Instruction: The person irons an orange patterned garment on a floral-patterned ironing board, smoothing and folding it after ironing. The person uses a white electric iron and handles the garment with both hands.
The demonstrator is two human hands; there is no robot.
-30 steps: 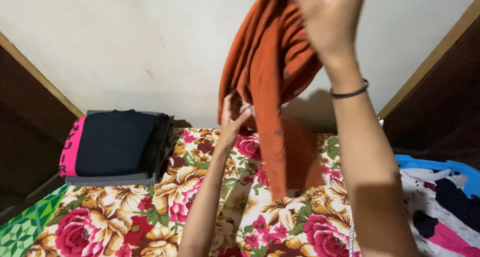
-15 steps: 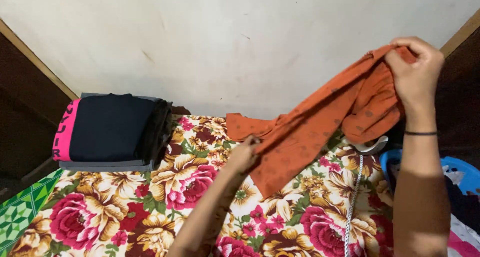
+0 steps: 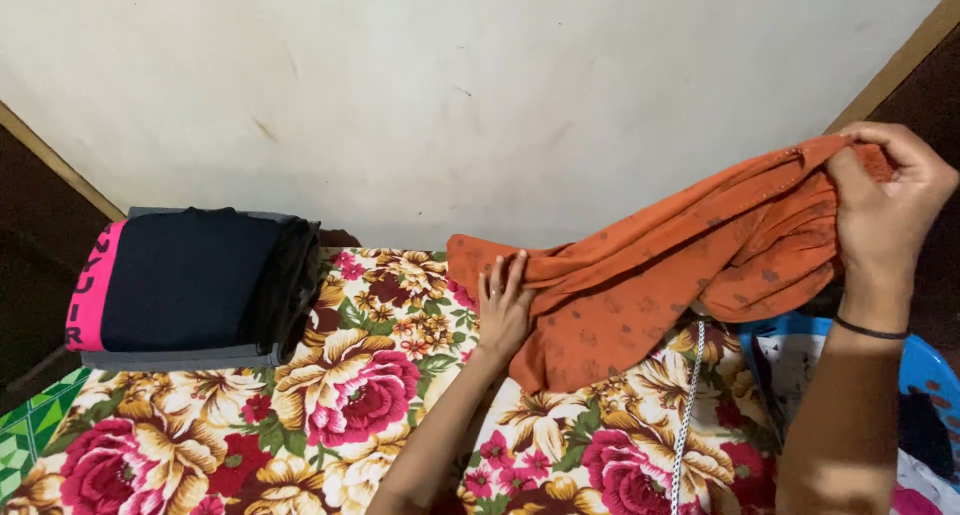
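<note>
Head view. An orange cloth (image 3: 680,265) with a faint darker speckle is held stretched between two hands above a bed covered by a floral bedsheet (image 3: 350,395).

Right hand (image 3: 890,210): raised at the right side of the view, near the bed's right edge. The fingers (image 3: 915,160) are curled shut over a bunched end of the cloth; the fabric is gathered inside the fist and spills out to the left below the knuckles. A thin dark bangle (image 3: 872,329) is worn at the wrist.

Left hand (image 3: 503,310): low, close to the bedsheet, toward the far edge of the bed by the wall. The fingers (image 3: 497,280) are extended and slightly spread, laid flat against the lower end of the cloth. The cloth lies to the right of and behind these fingers, touching them; whether the thumb pinches a fold behind the fabric cannot be told. No closed grip is visible here.

The cloth slopes from the right fist down to the left hand, sagging in folds between them; its lowest corner hangs just above or onto the bedsheet.

Surroundings: a folded stack of dark clothes (image 3: 190,285) with a pink band is seen at the far left corner of the bed, against the pale wall (image 3: 450,95). A blue basket (image 3: 925,360) with mixed laundry stands at the bed's right edge, under the right forearm. A thin white cord (image 3: 686,415) runs across the bedsheet near the right side.
</note>
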